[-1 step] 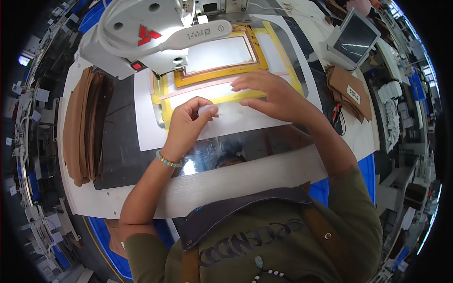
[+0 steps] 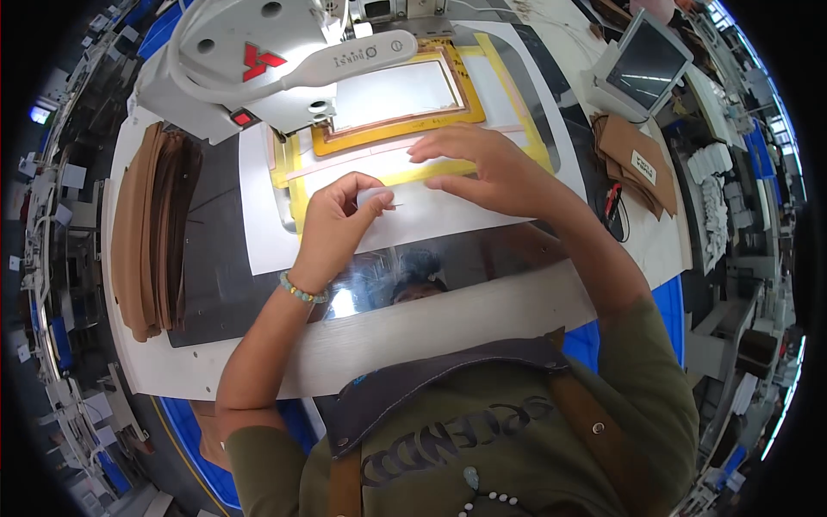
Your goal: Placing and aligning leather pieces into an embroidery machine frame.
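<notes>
Two hands in play: the left hand (image 2: 336,222) pinches one small whitish piece (image 2: 370,197) between thumb and fingers, partly covered, its shape hard to read. Just across, the right hand (image 2: 495,177) hovers, thumb and fingers parted, nothing visible in its grasp. Beneath them, one white sheet (image 2: 482,214); beyond, one yellow frame (image 2: 392,135), far-left part hidden behind one white machine (image 2: 224,73), itself cut off up top. Out left, one brown pile (image 2: 148,233), too tightly packed to count; out right on the bench (image 2: 431,346), one screen (image 2: 648,71), at least two labelled brown pieces (image 2: 622,155), one red-and-black tool (image 2: 612,202).
</notes>
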{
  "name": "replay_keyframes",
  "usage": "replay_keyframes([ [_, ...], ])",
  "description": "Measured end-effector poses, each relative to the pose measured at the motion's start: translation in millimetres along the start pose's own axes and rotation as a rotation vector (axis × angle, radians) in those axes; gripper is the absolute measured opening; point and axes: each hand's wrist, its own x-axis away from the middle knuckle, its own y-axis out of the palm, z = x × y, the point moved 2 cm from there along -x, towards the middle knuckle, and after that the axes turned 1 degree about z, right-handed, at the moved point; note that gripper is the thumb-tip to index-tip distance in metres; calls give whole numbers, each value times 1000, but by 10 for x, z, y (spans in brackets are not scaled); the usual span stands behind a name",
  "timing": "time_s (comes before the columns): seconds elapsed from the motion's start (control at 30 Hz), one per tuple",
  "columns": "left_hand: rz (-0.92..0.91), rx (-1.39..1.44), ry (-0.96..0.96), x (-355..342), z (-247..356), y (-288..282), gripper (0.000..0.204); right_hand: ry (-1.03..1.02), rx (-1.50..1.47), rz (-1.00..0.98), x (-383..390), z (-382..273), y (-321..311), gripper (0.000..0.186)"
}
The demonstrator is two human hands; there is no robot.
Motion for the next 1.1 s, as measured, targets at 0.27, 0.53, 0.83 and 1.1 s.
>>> replay_keyframes([
  [0.27, 194, -220, 274, 13, -15, -318, 8, 490, -576, -249, -431, 240, 72, 25],
  [0.53, 247, -1052, 629, -250, -255, -780, 35, 522, -303, -349, -1047, 1073, 321, 20],
  [0.83, 13, -1209, 477, -393, -267, -808, 65, 528, -293, -328, -1169, 918, 785, 14],
  [1.1, 20, -1244, 476, -416, -281, -792, 67, 413, -286, -321, -1180, 960, 795, 17],
])
